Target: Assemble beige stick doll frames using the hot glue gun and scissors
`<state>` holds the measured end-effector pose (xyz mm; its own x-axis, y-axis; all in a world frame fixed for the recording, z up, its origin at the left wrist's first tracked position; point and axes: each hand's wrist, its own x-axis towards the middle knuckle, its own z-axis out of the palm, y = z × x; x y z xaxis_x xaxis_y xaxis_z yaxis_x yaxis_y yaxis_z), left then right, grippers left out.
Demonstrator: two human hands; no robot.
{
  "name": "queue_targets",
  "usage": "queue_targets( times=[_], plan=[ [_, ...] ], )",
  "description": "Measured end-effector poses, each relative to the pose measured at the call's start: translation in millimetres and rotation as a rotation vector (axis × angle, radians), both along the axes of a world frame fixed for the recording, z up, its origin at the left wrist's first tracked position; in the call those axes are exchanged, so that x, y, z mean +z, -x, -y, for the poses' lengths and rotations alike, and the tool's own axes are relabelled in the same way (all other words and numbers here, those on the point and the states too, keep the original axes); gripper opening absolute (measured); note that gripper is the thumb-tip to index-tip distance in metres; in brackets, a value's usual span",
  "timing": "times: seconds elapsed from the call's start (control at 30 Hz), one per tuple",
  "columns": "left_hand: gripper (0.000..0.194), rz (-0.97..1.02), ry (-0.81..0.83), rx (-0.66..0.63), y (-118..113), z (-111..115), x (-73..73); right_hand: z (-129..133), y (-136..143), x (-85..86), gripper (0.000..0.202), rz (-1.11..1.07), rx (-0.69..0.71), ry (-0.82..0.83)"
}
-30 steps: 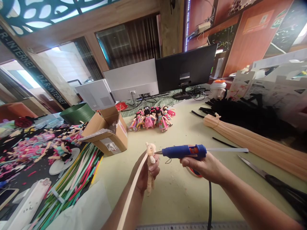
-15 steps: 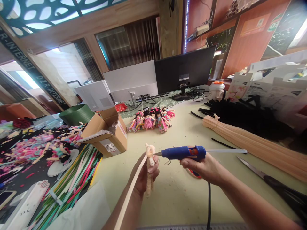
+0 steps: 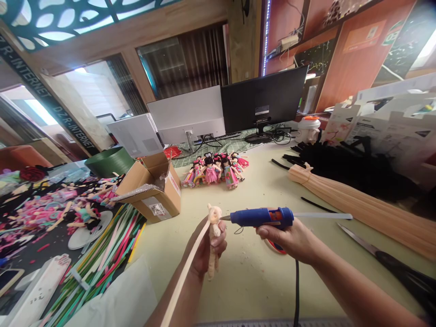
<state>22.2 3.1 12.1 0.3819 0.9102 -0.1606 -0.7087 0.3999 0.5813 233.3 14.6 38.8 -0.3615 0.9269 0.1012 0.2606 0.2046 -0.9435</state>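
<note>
My left hand (image 3: 220, 243) is closed around a small cream-coloured doll body (image 3: 213, 263) made of fuzzy stems, held upright. A long pale stem (image 3: 184, 277) trails from its coiled head (image 3: 215, 214) down toward me. In my right hand (image 3: 289, 238) is a blue hot glue gun (image 3: 255, 217), lying level and pointing left. Its nozzle tip is at the right side of the head; whether it touches cannot be made out. A clear glue stick (image 3: 322, 215) sticks out of the gun's back end, and a black cord (image 3: 296, 290) hangs below.
Several finished dolls (image 3: 218, 170) stand beyond my hands. An open cardboard box (image 3: 153, 190) and coloured stems (image 3: 105, 254) lie left. At right are a bundle of peach stems (image 3: 361, 204), black stems (image 3: 354, 168) and scissors (image 3: 384, 259). Monitors (image 3: 264, 104) stand behind.
Both hands, the doll body and the glue gun hold nearly the same positions. The whole view has shifted very slightly.
</note>
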Motion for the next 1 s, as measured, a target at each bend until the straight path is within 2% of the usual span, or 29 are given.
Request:
queue_targets(
  times=[0.3, 0.4, 0.53, 0.7, 0.83, 0.93, 1.0],
  plan=[
    [0.023, -0.026, -0.03, -0.017, -0.2, -0.5, 0.1, -1.4, -1.1, -6.3, 0.036, 0.008, -0.072, 0.033],
    [0.024, -0.026, -0.035, -0.014, 3.6, -3.1, -4.1, -12.5, -10.2, -11.6, 0.04, 0.042, -0.2, 0.045],
    [0.025, -0.006, -0.046, 0.023, 13.0, -10.0, -12.8, -43.2, -38.8, -33.3, 0.043, 0.27, -0.481, 0.019],
    [0.024, -0.096, -0.015, 0.13, 22.6, -19.4, -21.2, -67.9, -66.6, -58.4, 0.047, 0.731, -0.55, -0.012],
    [0.03, -0.172, -0.081, 0.234, 27.6, -22.8, -21.4, -59.6, -70.1, -59.2, 0.045, 0.868, -0.507, -0.062],
    [0.035, -0.21, -0.153, 0.303, 30.5, -23.7, -19.4, -35.9, -74.0, -50.1, 0.044, 1.01, -0.512, -0.098],
    [0.032, -0.233, -0.189, 0.329, 31.4, -24.0, -18.5, -13.1, -71.6, -37.9, 0.052, 1.091, -0.52, -0.03]
  ],
)
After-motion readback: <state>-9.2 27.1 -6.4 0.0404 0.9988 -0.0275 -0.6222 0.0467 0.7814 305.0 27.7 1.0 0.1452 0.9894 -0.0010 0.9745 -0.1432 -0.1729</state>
